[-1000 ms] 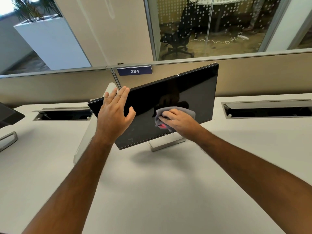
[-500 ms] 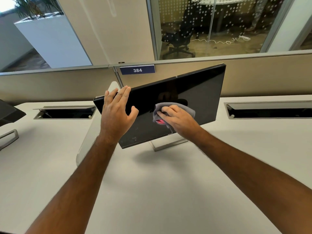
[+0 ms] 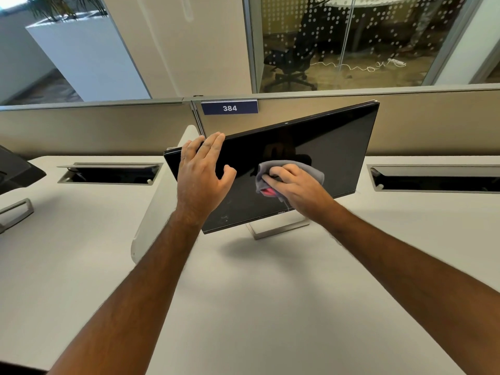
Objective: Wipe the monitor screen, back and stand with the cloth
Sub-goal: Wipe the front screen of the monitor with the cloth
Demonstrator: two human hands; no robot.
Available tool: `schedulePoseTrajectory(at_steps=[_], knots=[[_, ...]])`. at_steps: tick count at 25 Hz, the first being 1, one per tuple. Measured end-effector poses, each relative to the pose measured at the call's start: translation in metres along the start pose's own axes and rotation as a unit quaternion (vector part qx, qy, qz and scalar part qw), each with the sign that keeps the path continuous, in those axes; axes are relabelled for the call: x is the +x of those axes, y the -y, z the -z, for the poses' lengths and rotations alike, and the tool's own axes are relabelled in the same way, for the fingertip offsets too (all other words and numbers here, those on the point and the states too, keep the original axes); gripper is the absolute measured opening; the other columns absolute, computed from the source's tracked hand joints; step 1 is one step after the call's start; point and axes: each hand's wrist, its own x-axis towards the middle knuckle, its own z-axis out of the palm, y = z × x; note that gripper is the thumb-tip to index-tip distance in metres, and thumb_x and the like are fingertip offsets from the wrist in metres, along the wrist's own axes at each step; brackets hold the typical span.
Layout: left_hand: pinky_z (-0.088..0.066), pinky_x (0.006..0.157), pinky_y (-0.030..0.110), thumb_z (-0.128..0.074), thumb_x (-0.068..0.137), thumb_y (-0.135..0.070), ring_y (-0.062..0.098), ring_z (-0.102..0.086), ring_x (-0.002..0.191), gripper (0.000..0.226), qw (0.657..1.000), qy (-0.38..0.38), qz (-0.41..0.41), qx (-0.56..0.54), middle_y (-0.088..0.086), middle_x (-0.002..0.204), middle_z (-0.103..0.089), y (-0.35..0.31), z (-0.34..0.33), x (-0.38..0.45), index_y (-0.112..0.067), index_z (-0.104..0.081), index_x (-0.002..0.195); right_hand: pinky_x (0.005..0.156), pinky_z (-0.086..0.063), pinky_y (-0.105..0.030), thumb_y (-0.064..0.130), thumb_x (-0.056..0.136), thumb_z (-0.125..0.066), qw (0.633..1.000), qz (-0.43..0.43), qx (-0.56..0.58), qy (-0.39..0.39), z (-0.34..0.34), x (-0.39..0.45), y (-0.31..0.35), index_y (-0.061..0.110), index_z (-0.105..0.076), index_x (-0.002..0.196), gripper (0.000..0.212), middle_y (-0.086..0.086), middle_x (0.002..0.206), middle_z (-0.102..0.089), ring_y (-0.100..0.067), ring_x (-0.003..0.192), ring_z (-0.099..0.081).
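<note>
A black monitor stands tilted on the white desk, its right side raised, on a silver stand. My left hand lies on the screen's upper left corner with the fingers over the top edge and the thumb spread on the glass. My right hand presses a grey cloth with a pink patch against the lower middle of the screen, fingers curled on the cloth. The monitor's back is hidden.
A white divider panel splits the desk left of the monitor. Open cable troughs lie at the back left and back right. Another monitor and its stand sit at the far left. A partition with sign 384 runs behind.
My right hand and the cloth have shifted slightly on the lower middle of the screen. My left hand's fingers have wrapped further over the top edge. The view has drifted.
</note>
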Motion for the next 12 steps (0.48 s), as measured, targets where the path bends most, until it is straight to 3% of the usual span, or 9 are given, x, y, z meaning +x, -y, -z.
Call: schedulePoseTrajectory(at_steps=[5, 8, 12], knots=[[-0.036, 0.119, 0.048, -0.049, 0.096, -0.039, 0.025, -0.043, 0.142, 0.063, 1.000, 0.005, -0.008, -0.007, 0.003, 0.152, -0.054, 0.002, 0.003, 0.000, -0.014, -0.048, 0.153, 0.102, -0.050, -0.042, 0.011, 0.090, -0.073, 0.998, 0.026, 0.024, 0.048, -0.019, 0.020, 0.048, 0.013, -0.049, 0.148, 0.063, -0.009, 0.142, -0.052, -0.029, 0.122, -0.051], [-0.034, 0.121, 0.043, -0.049, 0.096, -0.038, 0.024, -0.043, 0.141, 0.063, 0.999, 0.018, -0.025, -0.008, 0.003, 0.153, -0.053, 0.007, 0.008, 0.001, -0.015, -0.046, 0.154, 0.101, -0.053, -0.042, 0.006, 0.083, -0.080, 0.995, 0.041, 0.015, 0.093, -0.026, 0.008, 0.047, 0.014, -0.048, 0.149, 0.073, -0.008, 0.142, -0.052, -0.029, 0.124, -0.051], [-0.026, 0.123, 0.041, -0.047, 0.096, -0.037, 0.023, -0.040, 0.146, 0.063, 0.996, 0.064, -0.066, -0.003, 0.002, 0.157, -0.049, 0.022, 0.021, 0.005, -0.017, -0.043, 0.156, 0.104, -0.047, -0.042, 0.007, 0.090, -0.071, 0.997, -0.016, 0.002, 0.070, -0.015, -0.009, 0.017, 0.018, -0.046, 0.151, 0.067, -0.007, 0.144, -0.049, -0.028, 0.125, -0.048]])
